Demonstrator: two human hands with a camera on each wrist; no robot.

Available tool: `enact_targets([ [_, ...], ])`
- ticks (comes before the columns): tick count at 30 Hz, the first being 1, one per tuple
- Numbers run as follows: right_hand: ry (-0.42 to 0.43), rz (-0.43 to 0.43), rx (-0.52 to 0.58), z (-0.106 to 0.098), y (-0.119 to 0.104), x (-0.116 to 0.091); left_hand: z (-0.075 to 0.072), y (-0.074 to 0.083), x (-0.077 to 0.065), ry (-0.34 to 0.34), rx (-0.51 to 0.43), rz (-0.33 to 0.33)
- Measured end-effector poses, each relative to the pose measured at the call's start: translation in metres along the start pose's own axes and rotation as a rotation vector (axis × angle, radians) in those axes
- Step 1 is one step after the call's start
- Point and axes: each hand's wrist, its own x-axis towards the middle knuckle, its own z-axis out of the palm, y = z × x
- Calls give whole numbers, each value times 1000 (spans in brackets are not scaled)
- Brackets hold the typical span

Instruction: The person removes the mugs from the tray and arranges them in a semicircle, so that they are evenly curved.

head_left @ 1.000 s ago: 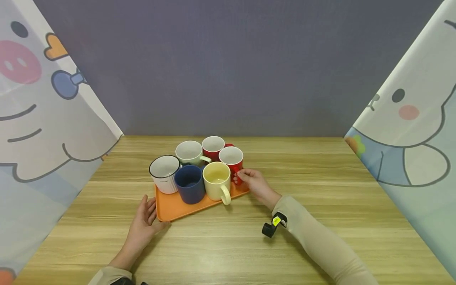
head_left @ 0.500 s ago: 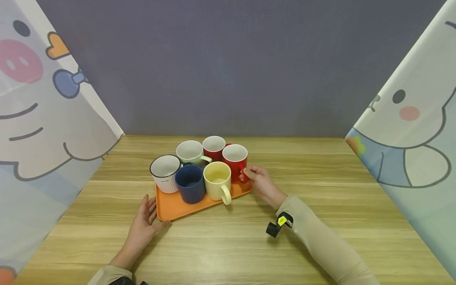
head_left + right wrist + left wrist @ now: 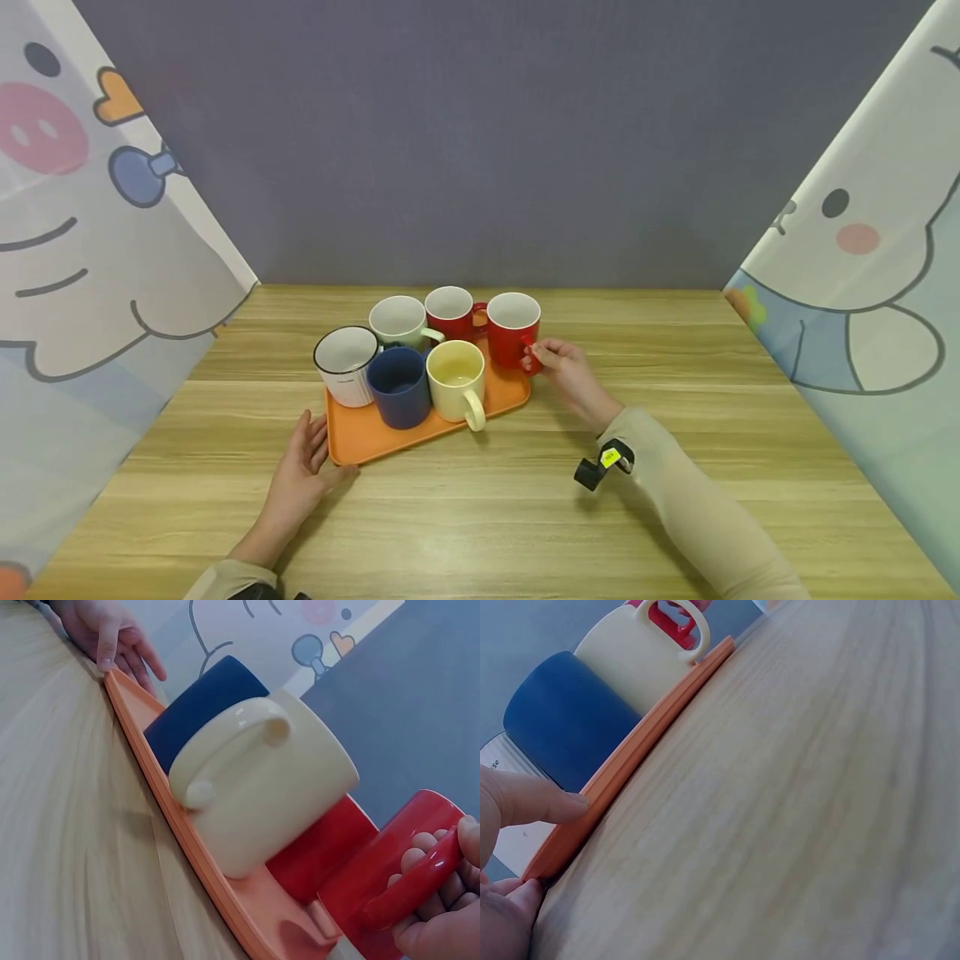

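At the right end of the orange tray (image 3: 360,442), here's my right grip (image 3: 567,375), curled round the handle (image 3: 416,885) of a red mug (image 3: 510,346), upright, though whether its base touches I can't tell! Over at the tray's near left corner, my left grip (image 3: 298,473) lies loosely spread against it; yellow mug (image 3: 452,396) and navy mug (image 3: 401,406) up front, black-rimmed white mug (image 3: 352,388), pale green mug (image 3: 397,337) and second red mug (image 3: 447,329) behind, bench (image 3: 480,517) below

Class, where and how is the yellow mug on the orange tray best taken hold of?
Probably by the handle of the yellow mug, from the near side: the mug stands upright, its handle facing the near rim of the orange tray, clear of the blue mug.
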Motion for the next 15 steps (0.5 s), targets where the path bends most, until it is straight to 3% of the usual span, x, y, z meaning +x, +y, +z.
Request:
enact_targets([
  [15,36,-35,7,-20,-3,-4,1,2,0,6,-5,1],
])
